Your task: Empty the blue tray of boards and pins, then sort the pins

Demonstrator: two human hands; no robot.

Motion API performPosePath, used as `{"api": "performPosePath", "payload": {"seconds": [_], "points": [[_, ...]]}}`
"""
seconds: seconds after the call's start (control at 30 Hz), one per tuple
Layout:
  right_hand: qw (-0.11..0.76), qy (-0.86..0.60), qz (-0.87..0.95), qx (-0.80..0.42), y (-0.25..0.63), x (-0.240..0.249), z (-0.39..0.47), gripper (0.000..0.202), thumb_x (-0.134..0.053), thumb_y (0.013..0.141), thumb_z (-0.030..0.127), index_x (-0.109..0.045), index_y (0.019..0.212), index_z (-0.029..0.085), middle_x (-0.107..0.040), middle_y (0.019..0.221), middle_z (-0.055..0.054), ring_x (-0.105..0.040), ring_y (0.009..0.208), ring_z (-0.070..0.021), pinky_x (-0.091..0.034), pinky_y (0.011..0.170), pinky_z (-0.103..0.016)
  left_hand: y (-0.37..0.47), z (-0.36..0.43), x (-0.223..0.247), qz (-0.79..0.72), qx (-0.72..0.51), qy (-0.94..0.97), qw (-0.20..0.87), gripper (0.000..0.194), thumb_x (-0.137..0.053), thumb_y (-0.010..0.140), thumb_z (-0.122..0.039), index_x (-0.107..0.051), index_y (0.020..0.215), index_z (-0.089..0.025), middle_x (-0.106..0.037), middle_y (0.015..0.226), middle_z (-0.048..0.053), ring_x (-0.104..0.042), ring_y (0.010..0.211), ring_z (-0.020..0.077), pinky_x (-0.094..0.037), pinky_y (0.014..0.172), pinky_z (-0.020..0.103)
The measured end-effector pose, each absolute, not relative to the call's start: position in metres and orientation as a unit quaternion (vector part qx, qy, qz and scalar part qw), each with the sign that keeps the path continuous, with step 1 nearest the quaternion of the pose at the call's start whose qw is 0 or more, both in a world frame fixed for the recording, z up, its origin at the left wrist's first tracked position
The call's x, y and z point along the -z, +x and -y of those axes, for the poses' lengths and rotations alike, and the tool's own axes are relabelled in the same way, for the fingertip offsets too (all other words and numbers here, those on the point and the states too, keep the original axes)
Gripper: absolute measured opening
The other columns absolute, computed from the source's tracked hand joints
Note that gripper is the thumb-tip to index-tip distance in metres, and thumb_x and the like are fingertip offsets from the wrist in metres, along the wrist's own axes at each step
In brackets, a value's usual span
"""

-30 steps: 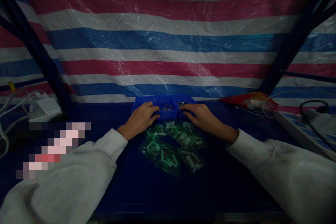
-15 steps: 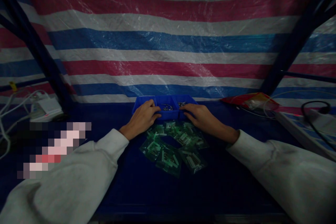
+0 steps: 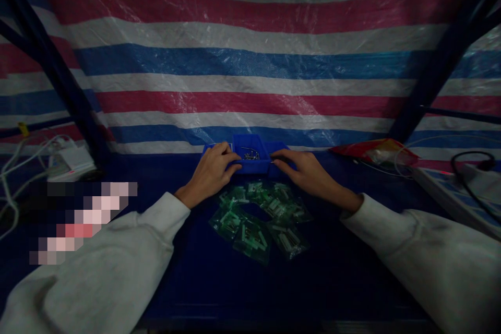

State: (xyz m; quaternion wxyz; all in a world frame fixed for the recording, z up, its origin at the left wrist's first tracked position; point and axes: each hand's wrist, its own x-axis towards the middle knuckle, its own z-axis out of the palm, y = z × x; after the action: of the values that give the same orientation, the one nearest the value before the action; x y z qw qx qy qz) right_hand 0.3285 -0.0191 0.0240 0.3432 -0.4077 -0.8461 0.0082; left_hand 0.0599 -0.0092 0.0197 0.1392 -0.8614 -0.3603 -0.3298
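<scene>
Three small blue plastic bins stand side by side at the back of the table. The middle bin (image 3: 253, 168) sits higher than its neighbours and has small metal screws (image 3: 251, 155) in it. At its left side, my left hand (image 3: 211, 169) pinches the wall between thumb and fingers, covering much of the left bin (image 3: 206, 149). My right hand (image 3: 303, 171) has its fingertips closed on the middle bin's right edge, in front of the right bin (image 3: 278, 146). Just below the bins lie several green-tinted clear bags (image 3: 251, 237) with white strips and metal pieces inside.
Striped plastic sheeting (image 3: 250, 62) hangs behind the blue table (image 3: 219, 292). White cables and a plug adapter (image 3: 72, 159) are at the left. A red packet (image 3: 368, 151) and a power strip (image 3: 450, 193) lie at the right. Blue metal posts (image 3: 426, 78) flank the table.
The middle bin has risen above the bins beside it, with both hands at its sides. My right fingertips have come to its right edge. The bags have not moved.
</scene>
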Motion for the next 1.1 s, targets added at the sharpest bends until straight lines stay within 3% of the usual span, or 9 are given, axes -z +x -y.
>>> {"api": "performPosePath", "payload": {"seconds": [0.17, 0.37, 0.5, 0.67, 0.8, 0.93, 1.1], "points": [[0.42, -0.437, 0.786, -0.118, 0.326, -0.031, 0.02, 0.028, -0.05, 0.097, 0.039, -0.067, 0.104, 0.018, -0.073, 0.096, -0.008, -0.068, 0.087, -0.023, -0.053, 0.082, -0.039, 0.062, 0.023, -0.034, 0.348, 0.367, -0.851, 0.14, 0.017, -0.063, 0.093, -0.03, -0.069, 0.103, -0.019, -0.059, 0.096, 0.005, -0.057, 0.09, 0.0202, -0.044, 0.08, 0.035], [0.457, -0.409, 0.664, -0.427, 0.315, -0.048, 0.038, 0.047, -0.044, 0.095, 0.059, -0.064, 0.105, 0.017, -0.07, 0.097, -0.011, -0.067, 0.084, -0.0215, -0.059, 0.069, -0.033, 0.071, 0.051, -0.044, 0.296, 0.411, -0.855, 0.11, 0.015, -0.061, 0.095, -0.029, -0.068, 0.102, -0.018, -0.06, 0.091, 0.004, -0.058, 0.087, 0.0185, -0.046, 0.077, 0.034], [0.438, -0.399, 0.613, -0.523, 0.309, -0.055, 0.056, 0.036, -0.056, 0.092, 0.049, -0.063, 0.111, 0.019, -0.069, 0.103, -0.01, -0.066, 0.078, -0.0193, -0.059, 0.057, -0.028, 0.08, 0.068, -0.039, 0.271, 0.416, -0.865, 0.074, 0.013, -0.061, 0.094, -0.026, -0.068, 0.102, -0.018, -0.06, 0.091, 0.004, -0.059, 0.085, 0.017, -0.048, 0.076, 0.032], [0.456, -0.401, 0.629, -0.486, 0.314, -0.043, 0.064, 0.038, -0.059, 0.09, 0.04, -0.057, 0.122, 0.02, -0.067, 0.111, -0.011, -0.067, 0.078, -0.0207, -0.058, 0.051, -0.028, 0.081, 0.081, -0.025, 0.274, 0.393, -0.878, -0.01, 0.017, -0.059, 0.095, -0.029, -0.064, 0.109, -0.02, -0.061, 0.094, 0.004, -0.061, 0.086, 0.0169, -0.051, 0.078, 0.031], [0.48, -0.438, 0.632, -0.422, 0.319, -0.036, 0.064, 0.058, -0.062, 0.088, 0.042, -0.044, 0.138, 0.021, -0.067, 0.111, -0.014, -0.068, 0.075, -0.0233, -0.056, 0.046, -0.03, 0.075, 0.091, -0.015, 0.326, 0.366, -0.87, -0.05, 0.064, -0.068, 0.088, -0.043, -0.039, 0.141, -0.025, -0.062, 0.116, 0.009, -0.062, 0.104, 0.0235, -0.052, 0.092, 0.04], [0.48, -0.445, 0.668, -0.354, 0.321, -0.034, 0.062, 0.059, -0.06, 0.089, 0.042, -0.04, 0.14, 0.022, -0.068, 0.104, -0.012, -0.069, 0.079, -0.0242, -0.057, 0.051, -0.031, 0.073, 0.101, -0.005, 0.376, 0.307, -0.874, -0.032, 0.086, -0.063, 0.087, -0.055, -0.018, 0.154, -0.025, -0.047, 0.144, 0.017, -0.049, 0.13, 0.0327, -0.043, 0.106, 0.052], [0.436, -0.479, 0.734, -0.204, 0.319, -0.031, 0.064, 0.065, -0.06, 0.088, 0.043, -0.036, 0.144, 0.021, -0.066, 0.097, -0.009, -0.067, 0.073, -0.0223, -0.056, 0.055, -0.033, 0.075, 0.101, 0.007, 0.414, 0.224, -0.881, -0.039, 0.09, -0.051, 0.089, -0.066, -0.016, 0.155, -0.016, -0.031, 0.156, 0.023, -0.032, 0.144, 0.0363, -0.036, 0.113, 0.055]]}}
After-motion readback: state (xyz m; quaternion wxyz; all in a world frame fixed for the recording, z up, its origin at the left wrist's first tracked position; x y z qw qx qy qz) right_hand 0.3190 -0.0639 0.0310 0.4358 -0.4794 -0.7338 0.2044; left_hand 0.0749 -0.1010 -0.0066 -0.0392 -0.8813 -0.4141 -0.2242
